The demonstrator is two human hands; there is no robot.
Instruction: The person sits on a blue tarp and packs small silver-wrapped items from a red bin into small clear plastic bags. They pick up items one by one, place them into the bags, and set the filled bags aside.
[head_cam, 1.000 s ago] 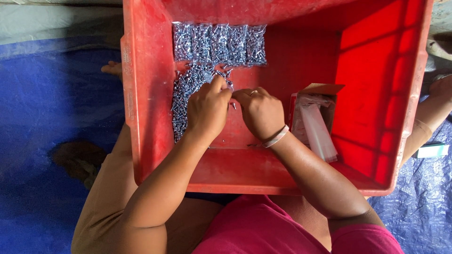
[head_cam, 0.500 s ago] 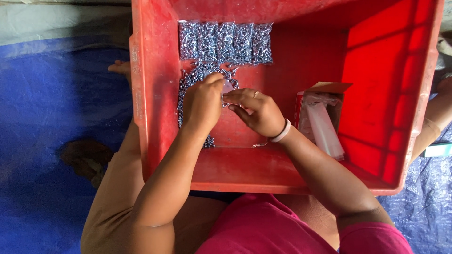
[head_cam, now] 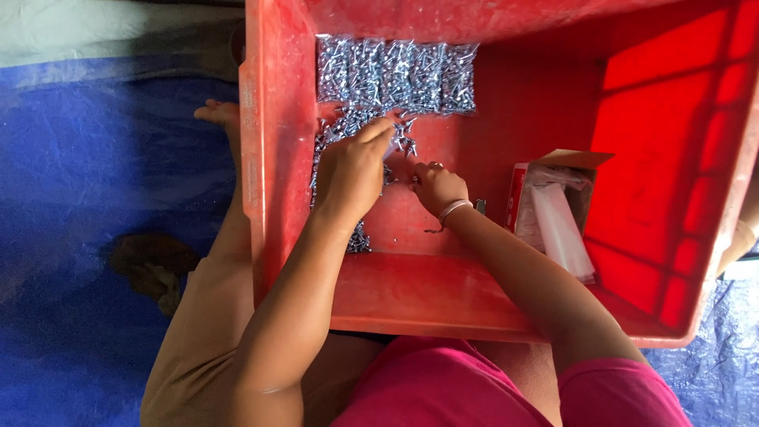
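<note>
A large red plastic crate [head_cam: 379, 296] rests on my lap. Inside, a row of small clear bags packed with silver screws [head_cam: 395, 73] lines the far wall. Below them lies a loose pile of screws [head_cam: 340, 134]. My left hand [head_cam: 352, 174] reaches into that pile, its fingers pinched around a small clear bag with screws at the tips. My right hand [head_cam: 436, 188], with a bangle at the wrist, lies beside it on the crate floor, fingers curled over a few loose screws.
A small open cardboard box of empty clear bags [head_cam: 557, 213] stands at the crate's right. A blue tarp [head_cam: 87, 237] covers the ground on the left, with my bare foot [head_cam: 217, 115] past the crate's corner. Another person's arm [head_cam: 739, 237] shows at the right edge.
Both hands have dropped from working together above the crate floor. The left has reached up into the screw pile, and the right has lowered onto loose screws.
</note>
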